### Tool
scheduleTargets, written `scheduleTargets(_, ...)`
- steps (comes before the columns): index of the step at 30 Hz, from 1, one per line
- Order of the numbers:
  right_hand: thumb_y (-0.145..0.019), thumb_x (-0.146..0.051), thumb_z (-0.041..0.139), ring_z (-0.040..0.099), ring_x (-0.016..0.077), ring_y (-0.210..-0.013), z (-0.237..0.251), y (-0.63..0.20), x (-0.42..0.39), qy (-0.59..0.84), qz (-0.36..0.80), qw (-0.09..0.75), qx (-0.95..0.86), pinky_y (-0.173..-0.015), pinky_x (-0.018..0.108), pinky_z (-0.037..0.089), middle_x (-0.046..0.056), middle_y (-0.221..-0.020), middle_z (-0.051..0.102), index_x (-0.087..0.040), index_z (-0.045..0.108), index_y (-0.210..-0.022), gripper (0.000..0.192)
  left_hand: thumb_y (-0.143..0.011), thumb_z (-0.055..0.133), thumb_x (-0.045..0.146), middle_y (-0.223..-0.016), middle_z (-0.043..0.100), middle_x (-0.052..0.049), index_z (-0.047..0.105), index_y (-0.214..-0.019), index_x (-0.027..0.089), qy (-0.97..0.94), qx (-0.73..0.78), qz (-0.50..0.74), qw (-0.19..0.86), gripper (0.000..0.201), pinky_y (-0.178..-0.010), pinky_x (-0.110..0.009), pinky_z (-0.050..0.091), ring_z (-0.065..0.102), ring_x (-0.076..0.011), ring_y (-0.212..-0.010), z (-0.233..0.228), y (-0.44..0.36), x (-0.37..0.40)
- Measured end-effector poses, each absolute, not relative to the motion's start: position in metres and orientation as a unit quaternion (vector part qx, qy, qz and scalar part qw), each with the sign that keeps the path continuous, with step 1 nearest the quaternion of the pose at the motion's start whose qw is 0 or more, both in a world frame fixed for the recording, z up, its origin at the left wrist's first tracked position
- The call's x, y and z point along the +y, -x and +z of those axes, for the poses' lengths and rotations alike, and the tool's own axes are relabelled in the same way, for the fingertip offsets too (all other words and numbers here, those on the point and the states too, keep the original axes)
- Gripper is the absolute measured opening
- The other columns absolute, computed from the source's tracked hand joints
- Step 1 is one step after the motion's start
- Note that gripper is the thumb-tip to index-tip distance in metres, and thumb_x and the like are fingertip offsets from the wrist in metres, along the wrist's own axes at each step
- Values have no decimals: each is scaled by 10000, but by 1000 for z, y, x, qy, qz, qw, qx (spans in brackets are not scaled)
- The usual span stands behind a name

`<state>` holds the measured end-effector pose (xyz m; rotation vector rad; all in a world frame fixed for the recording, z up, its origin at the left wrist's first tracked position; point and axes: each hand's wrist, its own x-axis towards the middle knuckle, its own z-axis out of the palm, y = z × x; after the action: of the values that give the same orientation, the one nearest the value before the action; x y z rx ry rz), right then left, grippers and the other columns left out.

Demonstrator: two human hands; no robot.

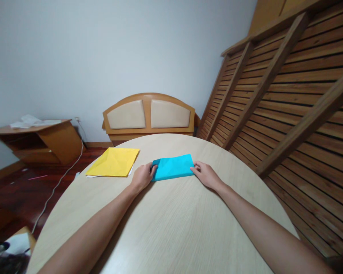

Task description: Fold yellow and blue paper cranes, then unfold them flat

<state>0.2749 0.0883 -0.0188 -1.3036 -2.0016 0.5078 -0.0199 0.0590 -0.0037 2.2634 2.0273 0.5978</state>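
Observation:
A bright blue sheet of paper (173,167), folded into a flat rectangle, is held by its two short ends over the middle of the round table. My left hand (143,176) grips its left end, fingers curled in and a shadow falling on that corner. At the right end, my right hand (204,173) pinches the edge between thumb and fingers. Left of my left hand lies a yellow sheet (113,162), creased, with white paper showing beneath it.
The round pale wooden table (171,228) carries the papers. Behind it stands a headboard (148,114) with two cream panels. Wooden slats (274,99) lean along the right. A low cabinet (54,140) and a white cable (65,173) are at the left.

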Motion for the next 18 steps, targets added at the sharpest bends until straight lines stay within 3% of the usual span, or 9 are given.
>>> scheduleTargets(7,-907,-328,551,635,189,-715,-25,-274,90,511,186,344,-765,-670,285,433,21,-770,688,-188,642,-1131,279,-1005,398,460,-902,735,-104,645,-1073,214,-706,697,128,-12,355,-678,-318,451,697,-277,-834,0,16,55)
scheduleTargets(11,-908,-295,548,631,187,-722,-22,-272,89,516,171,333,-770,-669,285,434,25,-771,687,-173,632,-1149,282,-998,428,419,-1017,728,-93,514,-1324,208,-707,678,201,-14,398,-786,-352,506,685,-268,-929,-1,18,55)
scheduleTargets(15,-920,-292,530,628,194,-755,-20,-270,87,518,161,317,-778,-689,292,436,25,-777,677,-164,610,-1177,298,-970,478,350,-1457,488,-153,382,-1457,179,-782,547,291,-69,525,-1090,-431,399,467,-289,-1328,-3,15,52)
scheduleTargets(18,-929,-277,516,626,201,-796,-20,-270,86,528,139,301,-782,-708,296,435,30,-807,675,-171,571,-1234,327,-961,491,341,-1598,285,-145,348,-1502,201,-851,461,246,-42,577,-1168,-494,303,297,-312,-1454,-7,8,49)
